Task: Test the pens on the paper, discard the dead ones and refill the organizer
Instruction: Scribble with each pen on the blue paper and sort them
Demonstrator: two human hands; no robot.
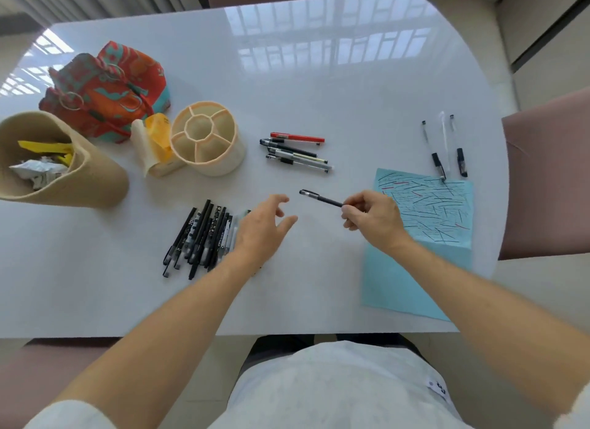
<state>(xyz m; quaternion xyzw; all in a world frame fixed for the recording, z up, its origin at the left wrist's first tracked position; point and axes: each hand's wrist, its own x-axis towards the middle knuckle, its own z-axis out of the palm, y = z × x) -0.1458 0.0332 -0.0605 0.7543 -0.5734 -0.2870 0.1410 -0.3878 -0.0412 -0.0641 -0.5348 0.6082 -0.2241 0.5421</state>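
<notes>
My right hand [372, 218] pinches one end of a black capped pen [321, 198] and holds it above the table, cap end pointing left. My left hand [263, 230] hovers open beside it, fingers spread, just right of a pile of several black pens [201, 237]. A small group of pens, one of them red [297, 137], lies behind, right of the cream compartmented organizer [206, 138], which has no pens in it. The blue paper [424, 211] covered in test strokes lies at the right, with three pens [445, 147] just beyond it.
A beige bin [83, 173] holding crumpled wrappers lies tilted at the left. A patterned orange-and-teal bag [108, 90] sits behind it, and a yellow-and-cream packet [156, 144] leans against the organizer. Pink chairs [549, 173] stand around the white table [319, 77].
</notes>
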